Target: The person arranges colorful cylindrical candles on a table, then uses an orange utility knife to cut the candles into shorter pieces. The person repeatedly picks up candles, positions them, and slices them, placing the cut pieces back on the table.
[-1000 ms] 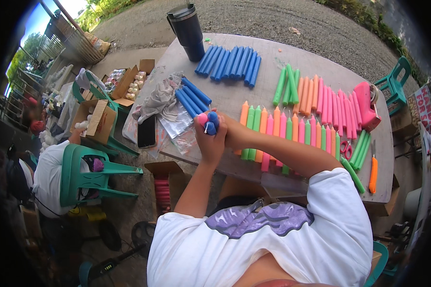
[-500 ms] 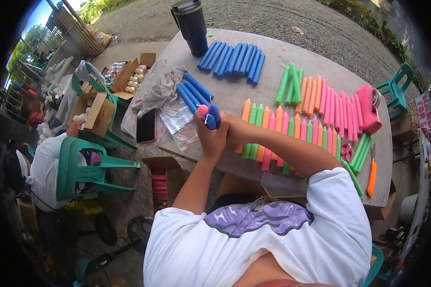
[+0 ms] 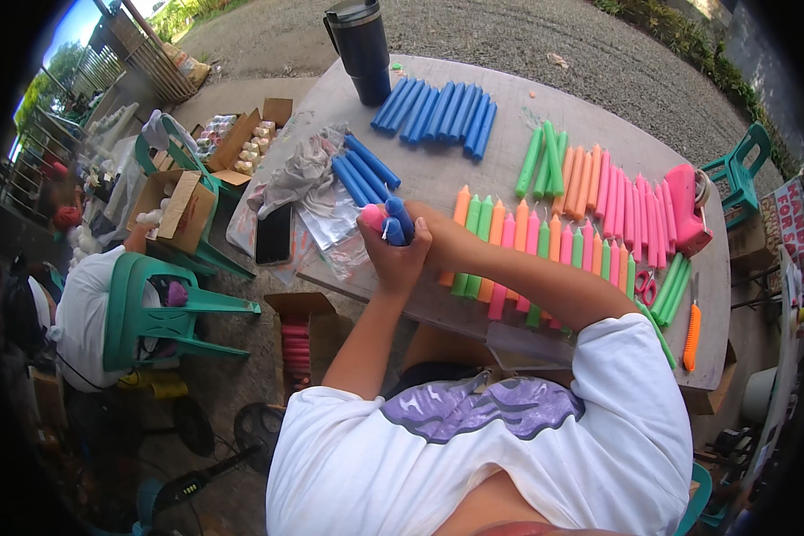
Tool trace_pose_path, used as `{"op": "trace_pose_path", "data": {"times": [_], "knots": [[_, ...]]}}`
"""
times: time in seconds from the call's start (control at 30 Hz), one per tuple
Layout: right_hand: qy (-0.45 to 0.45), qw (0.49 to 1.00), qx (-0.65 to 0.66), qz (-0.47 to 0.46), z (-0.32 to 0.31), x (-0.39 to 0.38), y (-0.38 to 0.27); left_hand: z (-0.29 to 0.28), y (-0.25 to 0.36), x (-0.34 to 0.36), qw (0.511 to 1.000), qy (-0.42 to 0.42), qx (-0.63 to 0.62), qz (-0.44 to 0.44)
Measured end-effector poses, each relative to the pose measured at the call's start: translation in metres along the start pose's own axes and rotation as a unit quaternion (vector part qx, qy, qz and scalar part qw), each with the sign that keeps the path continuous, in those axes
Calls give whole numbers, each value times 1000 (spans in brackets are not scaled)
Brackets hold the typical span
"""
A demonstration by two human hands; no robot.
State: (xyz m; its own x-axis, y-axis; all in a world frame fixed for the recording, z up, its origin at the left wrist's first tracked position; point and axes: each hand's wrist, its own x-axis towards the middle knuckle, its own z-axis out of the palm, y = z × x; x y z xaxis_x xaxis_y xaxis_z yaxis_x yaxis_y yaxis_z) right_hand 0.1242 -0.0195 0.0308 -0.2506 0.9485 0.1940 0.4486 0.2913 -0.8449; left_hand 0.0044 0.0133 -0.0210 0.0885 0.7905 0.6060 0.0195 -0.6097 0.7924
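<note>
My left hand (image 3: 389,256) and my right hand (image 3: 442,234) are closed together around an upright bundle of blue candles (image 3: 398,221) and a pink candle (image 3: 372,215). Just beyond them, several blue candles (image 3: 357,179) lie by a grey rag (image 3: 297,181) and clear plastic bags (image 3: 330,241). A larger group of blue candles (image 3: 433,114) lies at the back. To my right are rows of orange (image 3: 461,232), green (image 3: 541,163), and pink candles (image 3: 640,210). The undersides of the bundle and my right fingertips are hidden.
A black tumbler (image 3: 366,58), phone (image 3: 273,234), pink dispenser (image 3: 691,205), scissors (image 3: 648,284) and orange cutter (image 3: 691,335) are on the table (image 3: 616,107). At left are cardboard boxes (image 3: 175,216), green chairs (image 3: 165,304) and a co-worker in white (image 3: 89,330); another box (image 3: 308,339) sits below.
The pink candle in the bundle has moved slightly left, apart from the blue ones. The view has shifted a little; both hands still grip the bundle.
</note>
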Motion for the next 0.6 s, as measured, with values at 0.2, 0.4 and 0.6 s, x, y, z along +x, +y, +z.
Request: {"op": "trace_pose_path", "data": {"times": [0.2, 0.4, 0.6], "knots": [[86, 992, 37, 86, 3, 8, 0, 6, 21, 5, 990, 90, -108, -29], [22, 943, -159, 291, -23, 78, -9, -1, 11, 8, 986, 116, -81, -86], [-20, 925, -246, 290, -34, 109, -24, 4, 12, 4, 989, 82, -105, -66]]}}
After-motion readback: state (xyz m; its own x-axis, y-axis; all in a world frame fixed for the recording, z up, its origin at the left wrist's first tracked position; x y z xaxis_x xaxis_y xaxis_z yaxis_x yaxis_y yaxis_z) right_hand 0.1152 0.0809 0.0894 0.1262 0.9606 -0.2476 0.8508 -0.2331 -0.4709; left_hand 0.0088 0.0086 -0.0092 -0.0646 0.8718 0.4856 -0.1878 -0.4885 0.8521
